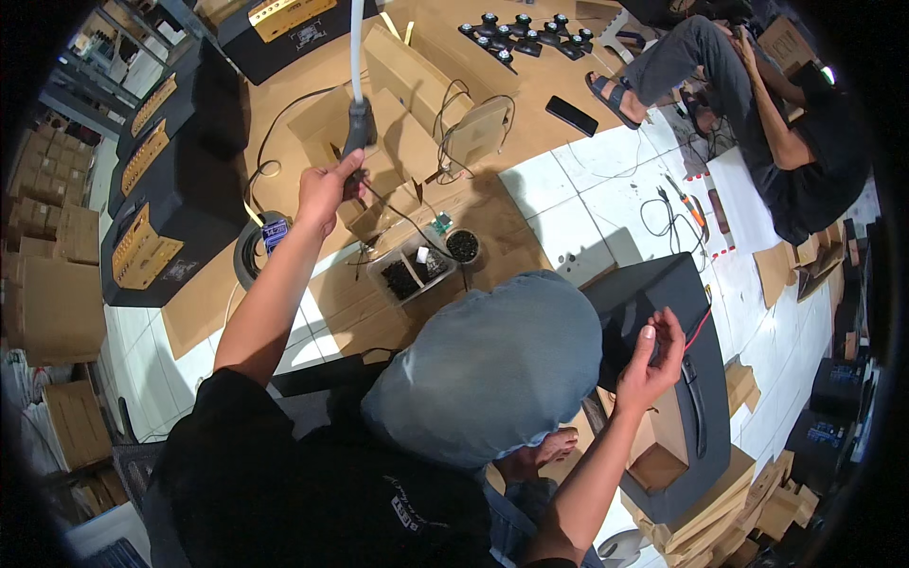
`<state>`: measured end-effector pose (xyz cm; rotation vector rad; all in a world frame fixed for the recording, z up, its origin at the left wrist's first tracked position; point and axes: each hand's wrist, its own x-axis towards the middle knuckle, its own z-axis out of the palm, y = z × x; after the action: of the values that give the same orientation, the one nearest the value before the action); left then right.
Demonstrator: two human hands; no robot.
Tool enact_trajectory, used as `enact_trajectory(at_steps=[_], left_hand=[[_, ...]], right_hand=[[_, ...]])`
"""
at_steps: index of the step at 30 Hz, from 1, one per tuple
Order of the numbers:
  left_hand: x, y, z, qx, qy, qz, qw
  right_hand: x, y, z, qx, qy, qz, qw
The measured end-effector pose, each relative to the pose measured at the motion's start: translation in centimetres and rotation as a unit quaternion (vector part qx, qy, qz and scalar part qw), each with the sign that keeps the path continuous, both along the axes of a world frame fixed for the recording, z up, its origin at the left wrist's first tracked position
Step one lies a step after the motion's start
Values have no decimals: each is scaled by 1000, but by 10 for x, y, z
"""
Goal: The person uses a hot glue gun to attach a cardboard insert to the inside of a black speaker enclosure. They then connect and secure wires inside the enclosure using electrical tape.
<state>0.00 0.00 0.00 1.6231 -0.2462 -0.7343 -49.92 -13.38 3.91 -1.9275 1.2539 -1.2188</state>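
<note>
My left hand (329,192) is raised ahead of me, fingers closed round the lower end of a black-handled tool (359,125). A pale tube (357,47) rises from the tool's top, and a dark cord hangs near my fingers; the tool's exact kind is unclear. My right hand (653,364) is lifted over a black speaker cabinet (653,292), its fingers loosely curled and thumb apart, with nothing visible in it. That cabinet has a cut-out showing bare wood, a black strap handle (695,407) and a red wire (699,328).
A divided plastic tray (402,289) and a round tub (463,246) hold small dark parts. Black cabinets with gold panels (147,248) line the left. A phone (572,116) and black knob-like parts (523,36) lie ahead. Another person (757,142) sits at the far right.
</note>
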Motion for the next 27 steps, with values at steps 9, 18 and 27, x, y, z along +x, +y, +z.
enact_trajectory(at_steps=[9,18,27], left_hand=[[-190,-115,217,-220,-392,-293,844],[-439,-144,215,-338,-438,-559,618],[-484,-120,152,-293,-459,-761,353]], right_hand=[[11,18,114,113,-305,188,927],[-96,37,168,67,-437,-96,892],[-194,151,80,12,-357,-304,883]])
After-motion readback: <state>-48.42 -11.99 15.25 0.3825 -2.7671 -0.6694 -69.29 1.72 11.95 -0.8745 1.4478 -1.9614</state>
